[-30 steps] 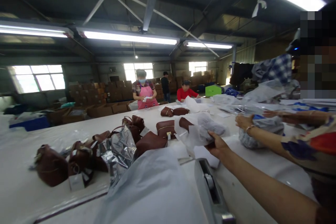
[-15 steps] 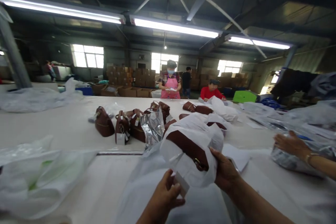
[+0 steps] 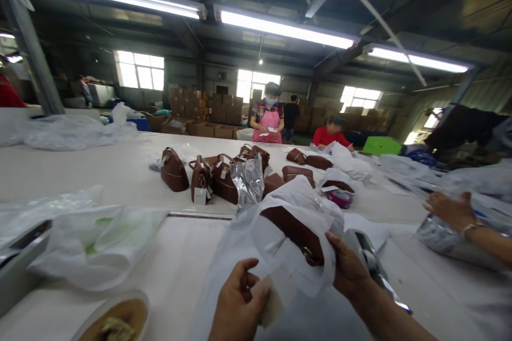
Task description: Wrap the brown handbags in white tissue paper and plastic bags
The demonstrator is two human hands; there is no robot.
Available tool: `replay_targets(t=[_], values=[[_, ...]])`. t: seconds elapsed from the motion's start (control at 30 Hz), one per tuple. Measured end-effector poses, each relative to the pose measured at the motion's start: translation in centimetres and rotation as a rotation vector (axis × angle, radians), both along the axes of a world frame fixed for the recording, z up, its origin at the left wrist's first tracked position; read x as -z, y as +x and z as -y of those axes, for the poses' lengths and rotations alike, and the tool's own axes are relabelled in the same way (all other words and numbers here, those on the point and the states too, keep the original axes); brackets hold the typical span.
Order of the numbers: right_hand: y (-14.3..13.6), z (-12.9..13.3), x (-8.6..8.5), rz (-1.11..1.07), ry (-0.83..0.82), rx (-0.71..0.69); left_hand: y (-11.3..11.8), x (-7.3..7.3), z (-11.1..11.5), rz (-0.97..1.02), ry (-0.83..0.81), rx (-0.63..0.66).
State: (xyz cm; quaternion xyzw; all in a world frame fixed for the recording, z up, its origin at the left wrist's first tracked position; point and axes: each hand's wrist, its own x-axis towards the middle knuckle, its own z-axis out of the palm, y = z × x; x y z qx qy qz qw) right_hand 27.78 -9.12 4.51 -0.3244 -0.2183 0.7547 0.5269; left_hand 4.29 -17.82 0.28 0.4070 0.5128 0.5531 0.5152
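Observation:
A brown handbag [image 3: 294, 232] with a gold-coloured metal fitting lies in front of me, partly inside a thin white bag [image 3: 316, 277]. My right hand [image 3: 350, 266] is closed on the right edge of the white bag and the handbag in it. Between the thumb and fingers of my left hand [image 3: 238, 298] is a pale tag [image 3: 270, 303], slightly blurred, just below the handbag's near end. A silver foil sheet [image 3: 248, 184] stands behind the white bag, beside several brown handbags [image 3: 224, 181] with white tags.
At right, a co-worker's hand [image 3: 452, 212] reaches over a clear plastic package [image 3: 444, 240]. A grey device [image 3: 366, 250] lies beside my right wrist. A bowl [image 3: 146, 303] stands at lower left, near crumpled white plastic [image 3: 80, 261]. Two people face the table's far side.
My view has shifted, bringing the bowl and a grey box at left into sight. My left hand has turned the tag and drawn it slightly lower. The right hand keeps its hold.

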Motion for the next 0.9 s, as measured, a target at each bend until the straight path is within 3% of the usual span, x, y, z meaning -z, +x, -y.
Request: replay_targets(t=[0.13,0.27,0.57,0.8,0.9], values=[[-1.1,0.6,0.2,0.034,-0.004,-0.006,1.2,-2.3,0.3,-0.171,0.116,-0.186],[-1.4,1.2,0.7,0.044,-0.012,-0.04,2.3,-3.1,-0.1,-0.164,0.125,-0.334],[-1.0,1.4,1.5,-0.015,-0.024,-0.004,2.1,-1.9,-0.2,-0.267,0.116,-0.434],[-1.7,2.1,1.5,-0.046,-0.059,0.004,4.1,-1.2,0.3,-0.014,0.104,-0.419],[-1.8,2.5,1.3,-0.037,-0.086,0.011,4.2,-0.6,0.2,-0.069,0.137,-0.458]])
